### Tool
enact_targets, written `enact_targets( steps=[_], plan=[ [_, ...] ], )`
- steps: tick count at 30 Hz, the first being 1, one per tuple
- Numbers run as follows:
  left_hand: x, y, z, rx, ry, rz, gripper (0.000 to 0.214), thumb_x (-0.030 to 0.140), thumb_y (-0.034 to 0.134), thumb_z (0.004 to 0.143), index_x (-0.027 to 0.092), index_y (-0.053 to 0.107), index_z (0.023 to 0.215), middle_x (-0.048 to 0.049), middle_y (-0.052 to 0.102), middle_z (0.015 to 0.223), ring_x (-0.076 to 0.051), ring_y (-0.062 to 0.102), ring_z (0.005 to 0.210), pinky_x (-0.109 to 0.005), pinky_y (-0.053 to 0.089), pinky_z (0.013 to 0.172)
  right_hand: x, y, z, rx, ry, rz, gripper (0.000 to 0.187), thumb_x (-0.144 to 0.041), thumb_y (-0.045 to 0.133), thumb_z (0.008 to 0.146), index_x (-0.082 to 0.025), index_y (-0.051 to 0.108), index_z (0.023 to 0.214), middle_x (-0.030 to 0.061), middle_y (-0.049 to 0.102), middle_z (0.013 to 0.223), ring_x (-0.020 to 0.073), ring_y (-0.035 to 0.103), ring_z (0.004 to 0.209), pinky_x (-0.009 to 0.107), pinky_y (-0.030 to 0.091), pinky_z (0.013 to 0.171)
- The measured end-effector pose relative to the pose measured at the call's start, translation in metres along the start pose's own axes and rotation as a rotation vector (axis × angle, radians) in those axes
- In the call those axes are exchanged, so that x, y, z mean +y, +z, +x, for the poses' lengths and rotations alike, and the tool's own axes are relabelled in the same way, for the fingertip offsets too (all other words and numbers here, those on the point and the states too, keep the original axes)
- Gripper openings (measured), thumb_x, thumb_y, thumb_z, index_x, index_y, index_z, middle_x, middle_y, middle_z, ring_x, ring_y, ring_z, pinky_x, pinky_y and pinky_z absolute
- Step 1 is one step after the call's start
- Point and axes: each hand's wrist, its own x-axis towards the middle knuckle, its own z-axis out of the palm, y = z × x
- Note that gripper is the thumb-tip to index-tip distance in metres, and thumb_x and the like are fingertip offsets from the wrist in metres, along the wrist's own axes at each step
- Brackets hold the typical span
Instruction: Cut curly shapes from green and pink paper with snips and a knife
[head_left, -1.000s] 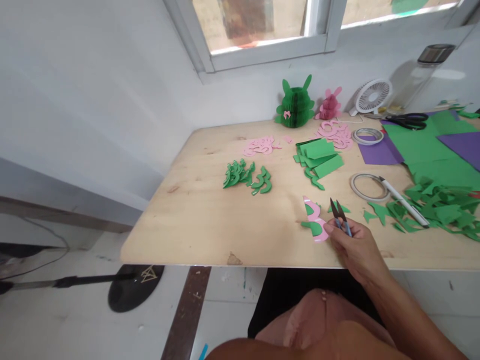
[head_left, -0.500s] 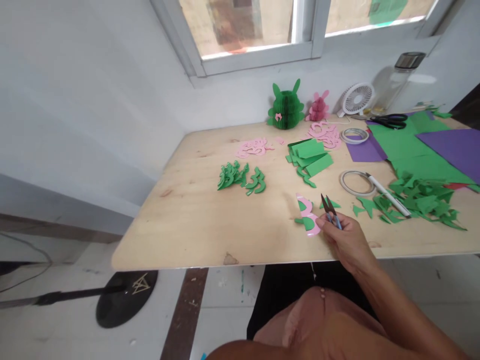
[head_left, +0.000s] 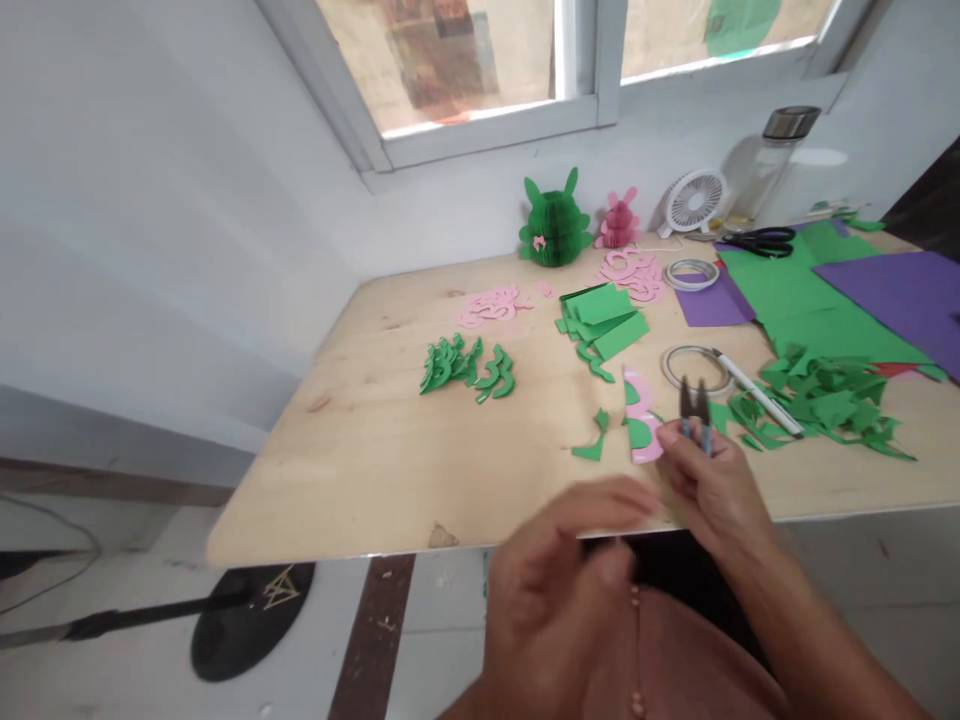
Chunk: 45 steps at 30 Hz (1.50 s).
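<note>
My right hand (head_left: 709,485) has its fingers wrapped round small thread snips (head_left: 696,415), blades pointing away from me. Its thumb and fingertips also pinch a layered pink-and-green paper cutout (head_left: 641,420) with scalloped edges, held over the table. Closer to me, my left hand (head_left: 562,580) is smeared by motion; thumb and fingers are apart, and nothing shows between them. An angular green paper scrap (head_left: 592,440) lies just left of the cutout.
On the wooden table (head_left: 360,450) lie green scalloped pieces (head_left: 457,365), pink cutouts (head_left: 491,305), folded green strips (head_left: 606,318), tape rolls (head_left: 694,275), a white pen (head_left: 757,393) and green scraps (head_left: 832,400). Behind stand paper figures (head_left: 556,228), a small fan (head_left: 696,202) and a glass bottle (head_left: 780,165).
My left hand has come up into view from below. The right hand has shifted with the snips and cutout, which now stands more upright. A green scrap shows left of it.
</note>
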Motion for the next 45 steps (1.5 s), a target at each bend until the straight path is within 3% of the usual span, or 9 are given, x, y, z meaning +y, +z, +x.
enact_targets(
  steps=[1, 3, 8, 17, 23, 29, 34, 36, 45],
  plan=[
    [-0.004, -0.002, 0.019, 0.141, 0.166, 0.202, 0.027, 0.038, 0.056, 0.087, 0.026, 0.065, 0.11, -0.0078, 0.063, 0.123, -0.029, 0.049, 0.125, -0.046, 0.037, 0.106, -0.007, -0.004, 0.0, 0.022, -0.044, 0.04, 0.036, -0.032, 0.085, 0.058, -0.018, 0.053, 0.06, -0.0106, 0.027, 0.05, 0.0031, 0.018, 0.041, 0.022, 0.01, 0.04],
    [-0.017, -0.004, 0.054, 0.22, 0.361, 0.596, 0.039, 0.032, 0.053, 0.087, 0.023, 0.056, 0.125, -0.0092, 0.055, 0.135, -0.029, 0.039, 0.134, -0.051, 0.028, 0.111, -0.019, -0.013, -0.001, 0.052, -0.118, 0.091, 0.038, -0.026, 0.085, 0.06, -0.018, 0.048, 0.056, -0.0104, 0.027, 0.05, 0.0026, 0.02, 0.041, 0.021, 0.015, 0.04],
    [-0.046, 0.02, 0.101, 0.077, 0.255, 1.133, 0.059, 0.033, 0.053, 0.087, 0.017, 0.038, 0.142, -0.0143, 0.037, 0.15, -0.032, 0.024, 0.142, -0.058, 0.017, 0.114, -0.037, -0.037, -0.009, 0.129, -0.159, 0.151, 0.041, -0.019, 0.083, 0.062, -0.016, 0.044, 0.053, -0.0096, 0.031, 0.05, 0.0011, 0.024, 0.039, 0.019, 0.018, 0.039],
    [-0.061, 0.126, 0.128, -0.222, 0.434, 1.233, 0.069, 0.044, 0.047, 0.088, 0.013, 0.029, 0.146, -0.0174, 0.031, 0.152, -0.033, 0.021, 0.143, -0.057, 0.017, 0.116, -0.042, -0.081, -0.015, 0.239, -0.2, 0.218, 0.044, -0.015, 0.082, 0.063, -0.015, 0.04, 0.052, -0.0091, 0.034, 0.048, 0.0016, 0.026, 0.041, 0.016, 0.023, 0.039],
    [-0.07, 0.165, 0.146, -0.334, 0.61, 1.162, 0.068, 0.04, 0.052, 0.083, 0.012, 0.034, 0.143, -0.014, 0.033, 0.152, -0.032, 0.026, 0.141, -0.052, 0.022, 0.116, -0.046, -0.095, -0.015, 0.296, -0.182, 0.223, 0.046, -0.018, 0.084, 0.061, -0.015, 0.039, 0.049, -0.0087, 0.033, 0.047, 0.0019, 0.026, 0.041, 0.016, 0.025, 0.039],
    [-0.055, 0.143, 0.131, -0.267, 0.655, 1.206, 0.042, 0.027, 0.041, 0.091, 0.022, 0.047, 0.133, -0.0052, 0.045, 0.145, -0.028, 0.034, 0.136, -0.055, 0.028, 0.111, -0.043, -0.102, -0.012, 0.274, -0.181, 0.217, 0.045, -0.019, 0.082, 0.065, -0.015, 0.04, 0.05, -0.0087, 0.032, 0.047, 0.0019, 0.026, 0.041, 0.018, 0.023, 0.04],
    [-0.057, 0.107, 0.122, -0.021, 0.558, 1.315, 0.058, 0.023, 0.057, 0.082, 0.024, 0.043, 0.139, -0.0113, 0.036, 0.151, -0.038, 0.025, 0.139, -0.064, 0.025, 0.109, -0.045, -0.105, -0.011, 0.28, -0.198, 0.23, 0.043, -0.019, 0.082, 0.065, -0.016, 0.041, 0.052, -0.0089, 0.031, 0.05, 0.0025, 0.025, 0.042, 0.019, 0.023, 0.04],
    [-0.062, 0.1, 0.127, -0.012, 0.541, 1.337, 0.059, 0.025, 0.06, 0.081, 0.024, 0.045, 0.138, -0.0134, 0.038, 0.148, -0.04, 0.032, 0.136, -0.064, 0.03, 0.106, -0.047, -0.105, -0.011, 0.296, -0.2, 0.226, 0.041, -0.02, 0.083, 0.063, -0.016, 0.044, 0.052, -0.009, 0.031, 0.051, 0.0024, 0.024, 0.042, 0.019, 0.022, 0.04],
    [-0.072, 0.123, 0.158, -0.123, 0.758, 1.219, 0.033, 0.015, 0.046, 0.089, 0.013, 0.055, 0.121, -0.0107, 0.062, 0.125, -0.023, 0.054, 0.12, -0.042, 0.045, 0.105, -0.052, -0.118, -0.017, 0.324, -0.189, 0.253, 0.041, -0.02, 0.083, 0.064, -0.015, 0.044, 0.051, -0.0093, 0.03, 0.047, 0.0023, 0.024, 0.042, 0.018, 0.025, 0.041]
  ],
)
